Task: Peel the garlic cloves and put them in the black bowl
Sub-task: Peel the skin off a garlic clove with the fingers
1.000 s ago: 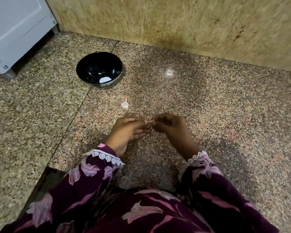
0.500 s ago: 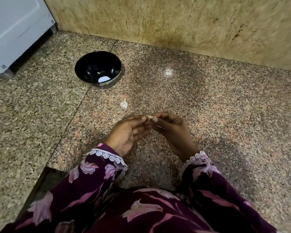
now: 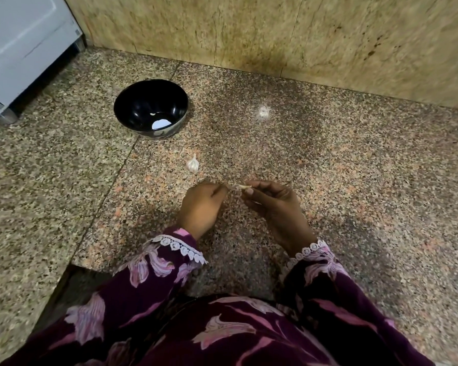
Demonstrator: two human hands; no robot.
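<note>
Peeling under way: right hand [image 3: 273,204] pinches a garlic clove [image 3: 243,186], left hand [image 3: 204,204] pinches its skin. Black bowl [image 3: 150,109] holds one clove; garlic bulb [image 3: 192,164] remains.

Pale garlic clove [image 3: 244,186] pinched in fingertips — black bowl [image 3: 150,108] upright, peeled clove [image 3: 152,114] inside.

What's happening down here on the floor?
A person is peeling garlic. The right hand pinches a small garlic clove at its fingertips, while the left hand, fingers curled, seems to be pulling skin off it. A garlic bulb lies on the granite floor just beyond the hands. The black bowl farther off holds a small pale piece.
</note>
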